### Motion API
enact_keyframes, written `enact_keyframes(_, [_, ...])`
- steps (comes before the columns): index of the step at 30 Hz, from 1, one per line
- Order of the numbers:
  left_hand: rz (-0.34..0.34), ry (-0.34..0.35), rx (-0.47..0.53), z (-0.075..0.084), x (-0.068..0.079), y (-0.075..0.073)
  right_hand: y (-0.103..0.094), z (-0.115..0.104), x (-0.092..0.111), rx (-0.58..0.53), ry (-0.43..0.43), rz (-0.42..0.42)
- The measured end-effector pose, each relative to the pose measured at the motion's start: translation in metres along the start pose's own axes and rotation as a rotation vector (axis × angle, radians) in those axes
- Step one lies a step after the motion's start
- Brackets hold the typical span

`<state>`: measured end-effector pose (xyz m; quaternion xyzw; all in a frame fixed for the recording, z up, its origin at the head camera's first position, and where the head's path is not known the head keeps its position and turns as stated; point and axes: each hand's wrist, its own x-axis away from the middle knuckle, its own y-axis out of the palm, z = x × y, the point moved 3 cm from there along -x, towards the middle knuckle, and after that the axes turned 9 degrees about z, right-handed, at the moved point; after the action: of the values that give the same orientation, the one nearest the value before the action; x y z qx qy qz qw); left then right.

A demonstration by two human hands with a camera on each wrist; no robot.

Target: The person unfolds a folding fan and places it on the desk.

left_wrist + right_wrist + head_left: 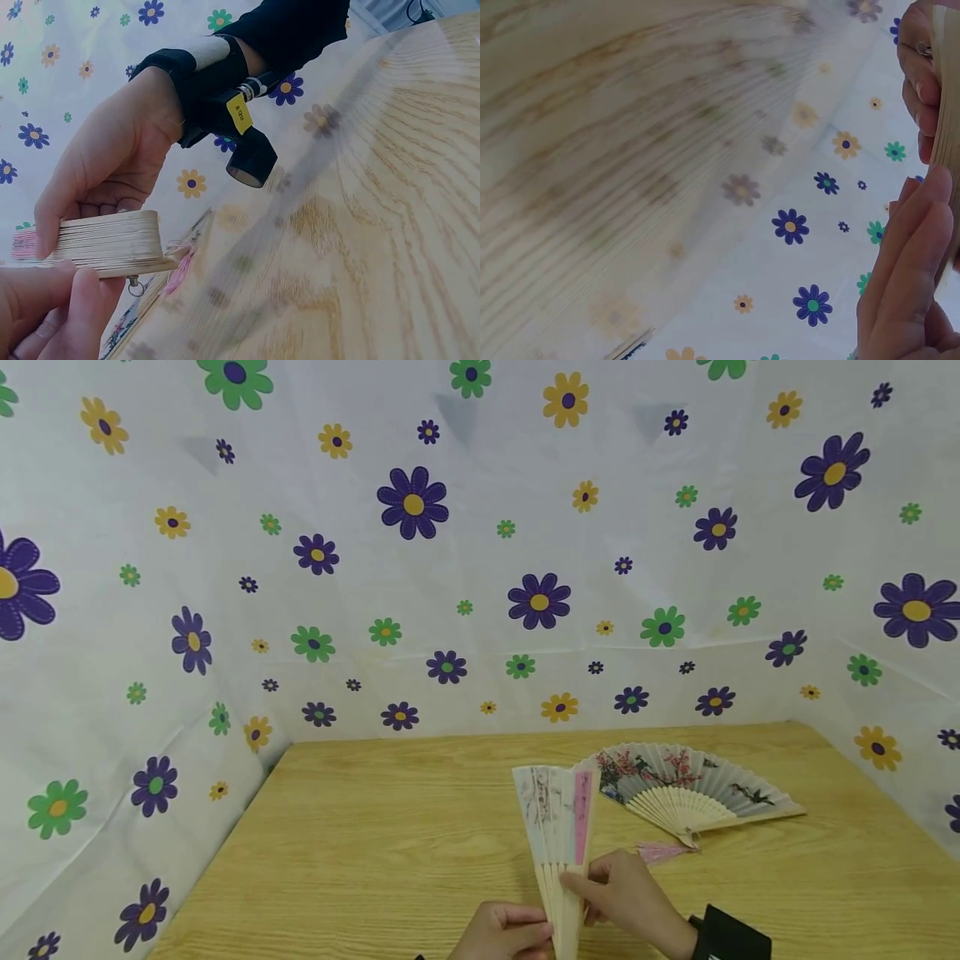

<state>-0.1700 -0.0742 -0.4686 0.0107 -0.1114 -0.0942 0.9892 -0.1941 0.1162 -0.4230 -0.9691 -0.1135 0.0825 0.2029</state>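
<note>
A partly folded hand fan (pixel 557 827) is held upright over the table, its pale ribs at the bottom and its white leaf with a pink strip at the top. My left hand (pixel 501 933) pinches the ribs low down on the left side. Higher on the right, my right hand (pixel 630 893) grips the ribs, thumb across the front. In the left wrist view the stacked ribs (pixel 112 241) lie between both hands, and a small metal ring (pixel 136 287) shows at the pivot. The right wrist view catches only the fan's edge (pixel 946 112) with fingers on it.
An open fan (pixel 686 785) with painted red blossoms lies spread on the wooden table (pixel 360 843) at the back right. Its pink tassel (pixel 660 852) trails left, close beyond my right hand. A flower-printed white cloth (pixel 480 560) walls the table at the back and sides.
</note>
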Motion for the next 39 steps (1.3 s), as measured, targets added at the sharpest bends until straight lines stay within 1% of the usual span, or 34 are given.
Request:
enact_keyframes(9, [0.014, -0.011, 0.059, -0.001, -0.001, -0.003, -0.004, 0.003, -0.001, 0.058, 0.008, 0.078])
enact_keyframes(17, [0.014, -0.012, 0.074, -0.003, -0.001, -0.003, -0.005, 0.007, 0.000, 0.069, 0.014, 0.089])
enact_keyframes(23, [0.043, -0.023, 0.103, 0.001, -0.001, -0.002, -0.009, 0.009, 0.001, 0.070, 0.048, 0.114])
enact_keyframes(26, [0.051, -0.028, 0.110, 0.001, -0.001, -0.001, -0.010, 0.008, 0.002, 0.073, 0.049, 0.114])
enact_keyframes(31, [0.045, -0.031, 0.115, 0.001, -0.001, -0.001, -0.010, 0.007, 0.001, 0.061, 0.064, 0.108])
enact_keyframes(39, [0.057, -0.034, 0.123, 0.001, -0.001, -0.002, -0.014, 0.007, 0.001, 0.054, 0.056, 0.119])
